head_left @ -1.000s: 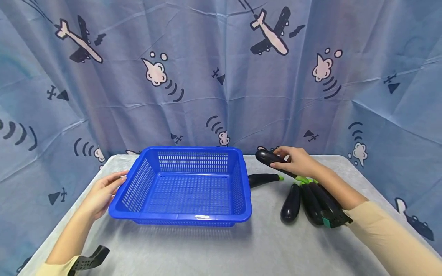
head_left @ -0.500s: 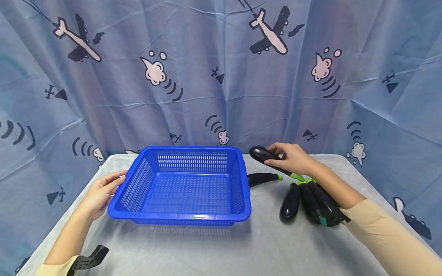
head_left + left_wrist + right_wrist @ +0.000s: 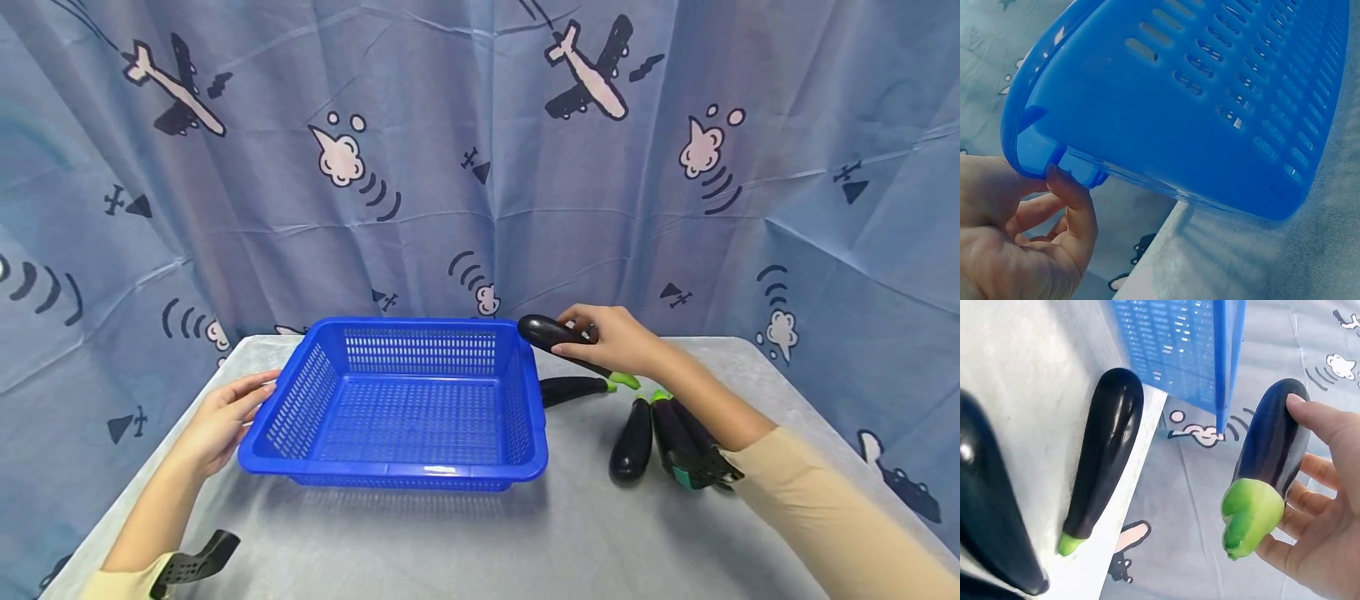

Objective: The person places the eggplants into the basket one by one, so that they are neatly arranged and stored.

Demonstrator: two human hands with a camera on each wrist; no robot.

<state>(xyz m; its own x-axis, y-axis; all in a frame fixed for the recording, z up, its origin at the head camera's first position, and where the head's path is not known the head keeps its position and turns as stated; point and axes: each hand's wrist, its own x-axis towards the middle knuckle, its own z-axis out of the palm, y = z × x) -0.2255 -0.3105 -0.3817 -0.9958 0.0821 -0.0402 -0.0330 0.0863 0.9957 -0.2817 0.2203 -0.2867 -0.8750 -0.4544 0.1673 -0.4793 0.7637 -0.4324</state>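
My right hand (image 3: 618, 340) holds a dark eggplant (image 3: 546, 332) above the table, thumb on one side and fingers on the other. Its rounded end overlaps the basket's back right corner in the head view, and its green stem (image 3: 1249, 509) shows plainly in the right wrist view. A blue plastic basket (image 3: 390, 472) with slotted walls stands at the middle left, and nothing lies inside it. At its left rim, my left hand (image 3: 223, 421) pinches the edge; in the left wrist view the thumb (image 3: 1072, 190) presses against the rim from below.
One eggplant (image 3: 573, 390) lies beside the basket's right wall, partly hidden by it. Farther right rest another eggplant (image 3: 632, 442) and a further eggplant (image 3: 675, 433), partly under the right forearm. A patterned curtain (image 3: 450, 167) hangs behind the grey table (image 3: 420, 550).
My right hand has lifted the eggplant and carried it leftward, from above the other eggplants to the basket's back right corner. My left hand stays at the rim.
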